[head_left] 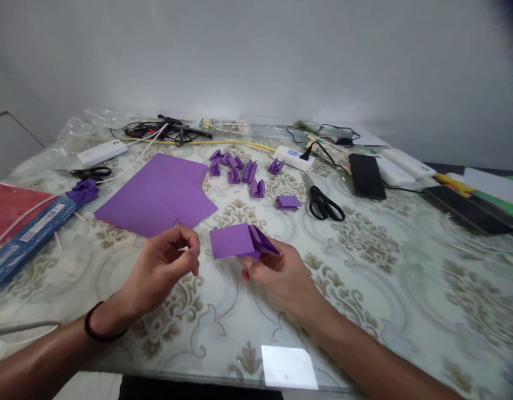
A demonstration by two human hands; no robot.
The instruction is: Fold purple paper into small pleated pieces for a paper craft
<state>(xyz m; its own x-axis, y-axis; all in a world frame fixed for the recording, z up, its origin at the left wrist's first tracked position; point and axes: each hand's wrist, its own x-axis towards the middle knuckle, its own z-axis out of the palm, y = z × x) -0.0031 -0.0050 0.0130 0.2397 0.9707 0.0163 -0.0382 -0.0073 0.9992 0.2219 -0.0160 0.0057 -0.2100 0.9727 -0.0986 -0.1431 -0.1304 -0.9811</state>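
My right hand (281, 272) grips a folded purple paper (233, 241) between thumb and fingers. The paper is held above the table, with a flat panel toward the left and creased, standing flaps at the right. Just left of it, apart from the paper, my left hand (167, 266) is loosely curled, with a gap between thumb and fingers and nothing seen in it. Beyond the left hand lie flat purple paper sheets (152, 189). Several small folded purple pieces (250, 170) stand grouped farther back, and one flat folded piece (288, 202) lies nearer.
Black-handled scissors (323, 204) lie right of the folded pieces; another pair (93, 172) is at left. A phone (367, 175), a white power strip (293, 158) and cables occupy the back. Crumpled purple paper (83, 190) rests by a blue and red packet (26, 230).
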